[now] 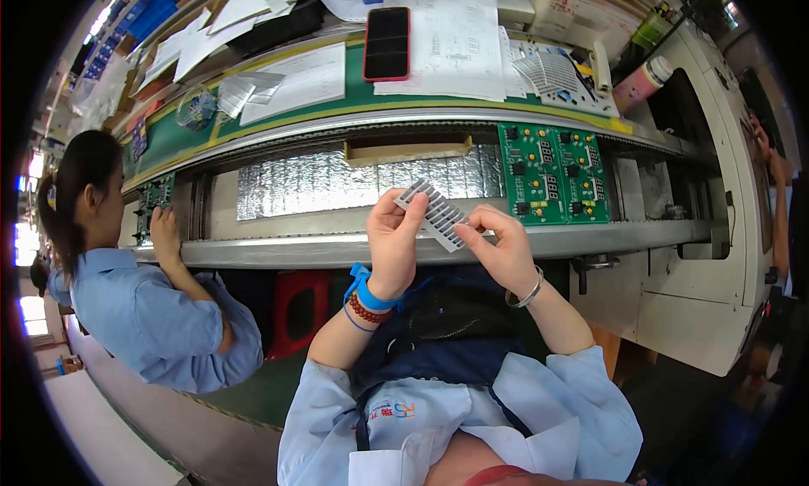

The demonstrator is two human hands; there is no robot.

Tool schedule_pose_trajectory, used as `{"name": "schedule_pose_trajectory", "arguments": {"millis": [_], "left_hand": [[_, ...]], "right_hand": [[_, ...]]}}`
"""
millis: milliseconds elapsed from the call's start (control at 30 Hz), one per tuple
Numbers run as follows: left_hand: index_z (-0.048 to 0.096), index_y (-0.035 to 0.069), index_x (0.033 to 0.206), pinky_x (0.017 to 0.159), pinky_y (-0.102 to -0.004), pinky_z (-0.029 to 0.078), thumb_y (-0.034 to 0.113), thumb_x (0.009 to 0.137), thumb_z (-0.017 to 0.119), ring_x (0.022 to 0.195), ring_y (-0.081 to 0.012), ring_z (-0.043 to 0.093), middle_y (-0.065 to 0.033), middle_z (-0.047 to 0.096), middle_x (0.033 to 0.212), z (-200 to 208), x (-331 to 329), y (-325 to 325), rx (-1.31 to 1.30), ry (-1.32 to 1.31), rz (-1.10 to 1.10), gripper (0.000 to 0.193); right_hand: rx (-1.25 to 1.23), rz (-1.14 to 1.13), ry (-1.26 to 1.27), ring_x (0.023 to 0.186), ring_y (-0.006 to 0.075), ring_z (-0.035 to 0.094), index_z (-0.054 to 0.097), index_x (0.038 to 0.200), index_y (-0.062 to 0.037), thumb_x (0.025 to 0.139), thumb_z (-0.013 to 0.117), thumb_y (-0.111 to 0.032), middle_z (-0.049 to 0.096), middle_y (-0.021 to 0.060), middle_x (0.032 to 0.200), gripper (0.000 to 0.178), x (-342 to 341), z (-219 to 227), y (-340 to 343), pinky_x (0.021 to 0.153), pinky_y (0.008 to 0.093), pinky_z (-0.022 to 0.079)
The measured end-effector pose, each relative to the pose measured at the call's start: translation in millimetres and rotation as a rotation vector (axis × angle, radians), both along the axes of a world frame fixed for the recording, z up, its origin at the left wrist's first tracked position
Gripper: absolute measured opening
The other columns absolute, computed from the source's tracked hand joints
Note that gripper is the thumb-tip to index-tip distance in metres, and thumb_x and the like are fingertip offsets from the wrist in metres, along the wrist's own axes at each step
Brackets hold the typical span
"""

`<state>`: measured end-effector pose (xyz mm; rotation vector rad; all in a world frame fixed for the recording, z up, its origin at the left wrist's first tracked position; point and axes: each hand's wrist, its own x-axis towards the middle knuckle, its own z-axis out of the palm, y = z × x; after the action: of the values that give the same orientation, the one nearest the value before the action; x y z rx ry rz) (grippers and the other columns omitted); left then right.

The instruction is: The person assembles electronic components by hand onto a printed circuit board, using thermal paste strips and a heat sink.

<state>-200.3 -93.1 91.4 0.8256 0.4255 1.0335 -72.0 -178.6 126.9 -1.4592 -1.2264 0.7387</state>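
Observation:
My left hand [393,240] and my right hand [500,248] hold a small grey slotted strip of parts [436,214] between them, just above the near rail of a conveyor [337,252]. The left fingers pinch its upper left end; the right fingers grip its lower right end. A green circuit board panel [552,174] with yellow buttons and dark displays lies on the conveyor to the right of my hands.
A co-worker in a light blue shirt [160,317] sits at my left, one hand by another green board [153,198]. A phone [387,43], papers [455,40] and more grey strips [552,72] lie on the green shelf beyond. A white machine housing [716,233] stands at right.

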Motion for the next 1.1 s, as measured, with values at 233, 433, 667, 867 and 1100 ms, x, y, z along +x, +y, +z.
{"name": "schedule_pose_trajectory", "arguments": {"millis": [233, 433, 667, 867, 1100], "left_hand": [[0.05, 0.001, 0.106, 0.077, -0.022, 0.042, 0.007, 0.085, 0.057, 0.086, -0.0078, 0.055, -0.003, 0.059, 0.094, 12, 9, -1, -0.018, 0.034, -0.005, 0.023], [0.059, 0.002, 0.087, 0.062, -0.0281, 0.044, 0.013, 0.081, 0.059, 0.075, -0.0168, 0.057, -0.0072, 0.059, 0.074, 26, -9, 97, 0.808, 0.846, -0.189, 0.013], [0.058, 0.002, 0.079, 0.067, -0.037, 0.043, 0.015, 0.073, 0.062, 0.074, -0.03, 0.053, -0.0121, 0.058, 0.073, 34, 23, 141, 1.398, 0.929, -0.102, 0.015], [0.058, 0.0, 0.083, 0.064, -0.0299, 0.044, 0.011, 0.077, 0.061, 0.071, -0.0229, 0.052, -0.0086, 0.055, 0.074, -4, 32, 173, 0.736, 0.635, -0.137, 0.013], [0.058, 0.0, 0.082, 0.062, -0.0304, 0.042, 0.006, 0.075, 0.061, 0.073, -0.0227, 0.049, -0.0079, 0.054, 0.077, -15, 32, 173, 1.09, 0.748, 0.112, 0.009]], "right_hand": [[0.043, -0.141, 0.06, 0.062, 0.0113, 0.049, 0.055, 0.072, 0.0021, 0.078, 0.063, -0.01, 0.053, 0.0056, 0.065, 0.016, -16, -9, 23, 0.057, 0.0229, 0.039], [0.144, -0.103, -0.474, 0.085, 0.0193, 0.051, 0.049, 0.105, -0.004, 0.074, 0.065, -0.021, 0.053, 0.0076, 0.095, 0.039, 15, 12, 57, 0.081, 0.0317, 0.039], [0.223, -0.097, -0.841, 0.083, 0.0214, 0.05, 0.061, 0.08, -0.0097, 0.075, 0.061, -0.018, 0.056, 0.0029, 0.08, 0.009, 50, 8, 116, 0.078, 0.0342, 0.034], [0.043, -0.213, -0.664, 0.082, 0.0203, 0.05, 0.062, 0.08, -0.0088, 0.073, 0.064, -0.022, 0.059, 0.0014, 0.076, 0.015, 57, -15, 150, 0.075, 0.0338, 0.033], [0.085, -0.247, -0.736, 0.082, 0.0212, 0.051, 0.064, 0.078, -0.0116, 0.073, 0.063, -0.017, 0.059, 0.0019, 0.075, 0.007, 58, -38, 154, 0.078, 0.0361, 0.033]]}}
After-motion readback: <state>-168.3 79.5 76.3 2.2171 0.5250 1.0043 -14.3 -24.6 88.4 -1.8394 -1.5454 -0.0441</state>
